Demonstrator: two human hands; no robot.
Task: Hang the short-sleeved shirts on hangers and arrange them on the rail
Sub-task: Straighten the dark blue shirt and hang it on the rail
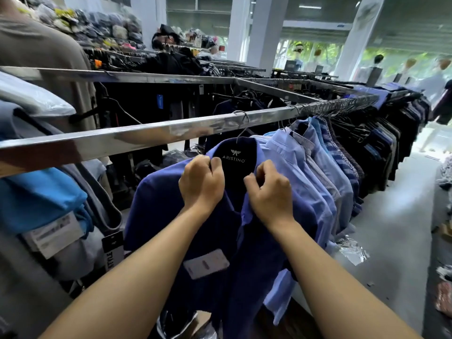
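Close to us hangs the blue shirt (pixel 159 204). Our left hand (pixel 201 182) pinches one side of its collar, fingers curled tight on the cloth. Our right hand (pixel 269 189) pinches the other side the same way. Between them sits the black hanger (pixel 233 160), and its hook is over the rail (pixel 146 133). So we think the shirt is hung, and we are fixing the neck now, maybe doing up the top button. Next we should let go softly and slide it right, up against the light shirts (pixel 305 157) farther along the rail.
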